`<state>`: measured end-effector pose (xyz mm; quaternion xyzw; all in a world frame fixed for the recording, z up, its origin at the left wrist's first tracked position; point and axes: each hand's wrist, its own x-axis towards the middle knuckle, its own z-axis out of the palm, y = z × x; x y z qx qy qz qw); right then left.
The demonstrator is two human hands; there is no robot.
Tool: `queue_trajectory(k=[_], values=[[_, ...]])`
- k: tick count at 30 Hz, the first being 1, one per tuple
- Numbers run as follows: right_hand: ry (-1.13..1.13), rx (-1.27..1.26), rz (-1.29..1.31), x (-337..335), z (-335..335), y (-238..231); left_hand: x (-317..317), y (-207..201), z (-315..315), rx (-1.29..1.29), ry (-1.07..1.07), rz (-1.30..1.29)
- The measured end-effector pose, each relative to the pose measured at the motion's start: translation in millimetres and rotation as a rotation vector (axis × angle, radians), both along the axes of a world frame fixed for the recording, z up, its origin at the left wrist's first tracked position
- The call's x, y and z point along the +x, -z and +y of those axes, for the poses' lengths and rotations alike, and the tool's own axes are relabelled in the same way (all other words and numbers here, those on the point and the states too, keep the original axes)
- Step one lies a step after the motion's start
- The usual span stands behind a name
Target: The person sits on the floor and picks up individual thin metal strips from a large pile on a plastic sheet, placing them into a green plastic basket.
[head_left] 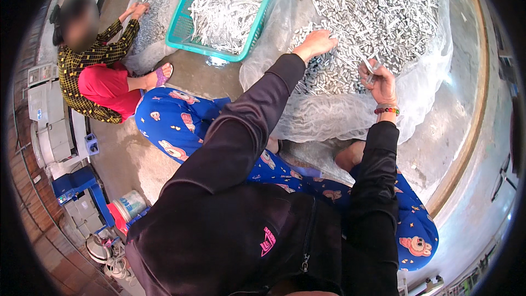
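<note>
My left hand (316, 44) rests low over the near left side of a wide heap of small silvery-grey pieces (372, 16). Its fingers are curled together, and what they may pinch is too small to make out. At the heap's near right edge, my right hand (382, 84) is turned partly palm up. Its closed fingers hold several thin whitish strips (373, 67). More pale strips lie scattered among the grey pieces. Beneath the heap spreads a sheer white mesh sheet (323, 115), bunched up in front of my legs.
A teal plastic basket (174, 38) full of white strips stands left of the heap. Farther left, a co-worker (98, 71) squats with both hands at another heap (156, 0). A bucket (130, 204) and a blue machine (82, 186) are behind at the left.
</note>
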<state>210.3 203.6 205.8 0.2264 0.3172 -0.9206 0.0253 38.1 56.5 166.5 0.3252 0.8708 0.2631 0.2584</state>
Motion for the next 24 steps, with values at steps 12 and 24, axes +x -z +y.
queue_trajectory(k=[12,24], values=[[0.373,0.258,0.246,4,12,1,33,-12,4,-0.285,0.313,0.111],[0.158,0.325,0.034,-26,-4,22,1,-32,-64,0.576,-0.489,-1.047]])
